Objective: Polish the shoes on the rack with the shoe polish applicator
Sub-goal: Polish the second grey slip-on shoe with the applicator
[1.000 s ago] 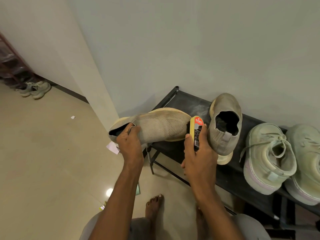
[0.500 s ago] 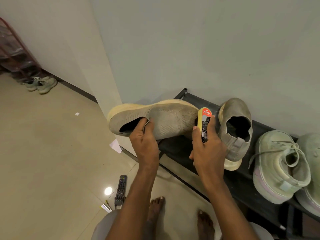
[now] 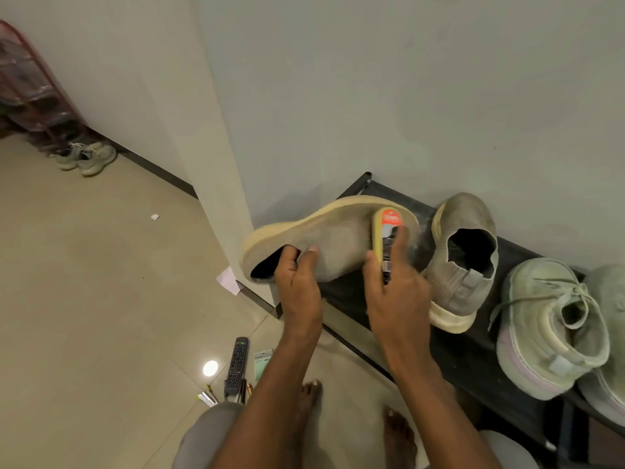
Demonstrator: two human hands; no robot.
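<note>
My left hand [image 3: 297,282] grips a grey knit slip-on shoe [image 3: 331,242] at its opening and holds it on its side above the left end of the black shoe rack [image 3: 473,350]. The shoe's cream sole faces up and away from me. My right hand [image 3: 395,292] holds the yellow shoe polish applicator [image 3: 385,231] with its red and black label and presses it against the shoe's toe part. The matching grey shoe [image 3: 463,262] stands on the rack just right of my right hand.
Two pale green sneakers [image 3: 554,326] sit on the rack at the right. A wall corner juts out left of the rack. On the tiled floor lie a remote control [image 3: 237,365], a few small items and paper scraps. Another shoe pair [image 3: 86,159] and a rack stand far left.
The held shoe has tilted so its sole faces further up. The applicator has slid up onto the toe area. The view has shifted, showing more floor.
</note>
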